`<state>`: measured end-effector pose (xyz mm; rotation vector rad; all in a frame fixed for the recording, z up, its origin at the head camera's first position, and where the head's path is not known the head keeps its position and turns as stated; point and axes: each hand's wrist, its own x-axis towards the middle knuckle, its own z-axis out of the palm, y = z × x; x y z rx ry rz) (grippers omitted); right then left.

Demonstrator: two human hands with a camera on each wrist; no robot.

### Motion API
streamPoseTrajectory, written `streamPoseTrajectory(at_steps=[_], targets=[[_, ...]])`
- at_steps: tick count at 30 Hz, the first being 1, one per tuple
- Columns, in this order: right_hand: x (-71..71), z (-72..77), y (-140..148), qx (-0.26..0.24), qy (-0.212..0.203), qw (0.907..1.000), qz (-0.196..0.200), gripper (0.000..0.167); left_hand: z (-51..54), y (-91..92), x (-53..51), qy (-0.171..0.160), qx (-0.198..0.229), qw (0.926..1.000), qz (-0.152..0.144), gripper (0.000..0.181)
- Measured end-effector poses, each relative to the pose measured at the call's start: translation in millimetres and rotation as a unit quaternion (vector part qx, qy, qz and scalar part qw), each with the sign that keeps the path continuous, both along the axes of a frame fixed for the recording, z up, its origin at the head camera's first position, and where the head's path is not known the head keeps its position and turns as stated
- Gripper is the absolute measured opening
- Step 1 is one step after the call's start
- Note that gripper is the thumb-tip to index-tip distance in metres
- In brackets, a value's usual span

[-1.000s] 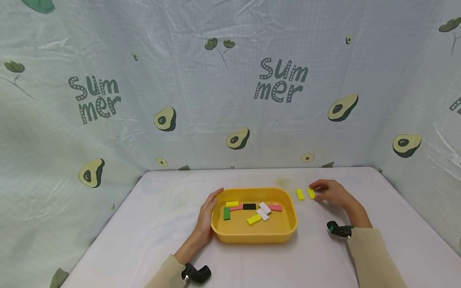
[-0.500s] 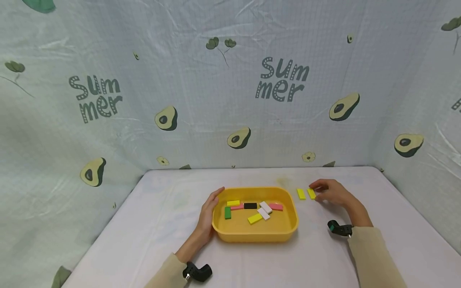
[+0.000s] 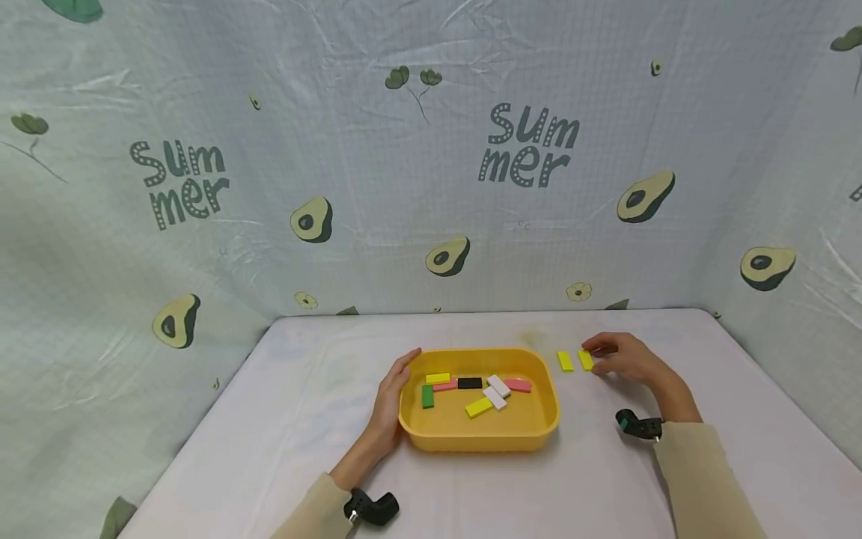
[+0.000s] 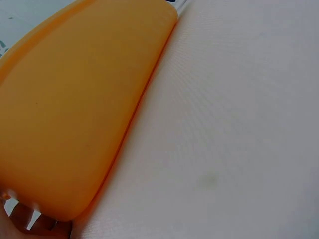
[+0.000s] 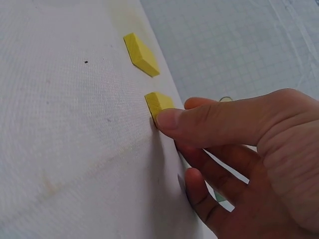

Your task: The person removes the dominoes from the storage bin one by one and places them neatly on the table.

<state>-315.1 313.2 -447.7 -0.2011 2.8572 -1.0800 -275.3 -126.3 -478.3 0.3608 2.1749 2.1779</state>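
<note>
watching over the feed, i judge the step in hand to be the pick-up of a loose yellow block (image 5: 158, 101), which lies on the bench (image 3: 323, 367) beyond the right end of the tub (image 3: 471, 442). the right grip (image 3: 622, 355) has that block pinched at its end: the thumb presses the near face, a forefinger sits behind, mostly hidden from me, and the remaining fingers hang loosely bent. i see no lift yet. the left grip (image 3: 387, 404) is unclenched, laid along the outside of the tub's left end as if to steady it. to my mind the next move calls for a snug squeeze and a short, straight lift, without nudging the second yellow block (image 5: 141, 55) just beside it. both are flat oblongs with crisp edges, matt and faintly grained in the wrist view, so i expect them to be light and easy to hold. the tub looks like smooth moulded plastic, softly shiny, with rounded corners and a rolled lip; inside lie a black block (image 3: 469, 383), a green block (image 3: 427, 397) and pairs of white, pink and yellow ones. the bench wears a pale, finely woven cloth; behind it hangs a creased, printed sheet (image 3: 377, 172).
</note>
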Motion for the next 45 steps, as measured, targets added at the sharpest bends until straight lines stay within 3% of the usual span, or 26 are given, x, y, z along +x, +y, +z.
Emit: streamPoseTrajectory(at_steps=[11,18,29,39,45], targets=[[1.5,2.3,1.2,0.000,-0.007,1.0000,0.004,0.049,-1.4,1.2,-1.1,-0.008,0.011,0.9999,0.004,0.050],[8.8,19.0,5.5,0.020,-0.014,0.9997,0.001,0.052,-0.7,1.5,0.4,-0.005,0.004,1.0000,0.007,0.050],[13.5,60.2,-26.1,0.014,0.080,0.9966,0.012,0.044,-0.9,2.0,-0.4,-0.010,0.003,0.9999,0.013,0.049],[21.3,86.2,-87.1,-0.003,0.153,0.9841,0.090,0.037,-0.5,0.9,-1.7,-0.008,0.014,0.9999,0.002,0.050],[25.8,82.9,-130.1,-0.023,0.133,0.9753,0.175,0.033,-1.3,1.1,-0.9,-0.009,0.013,0.9999,0.005,0.050]])
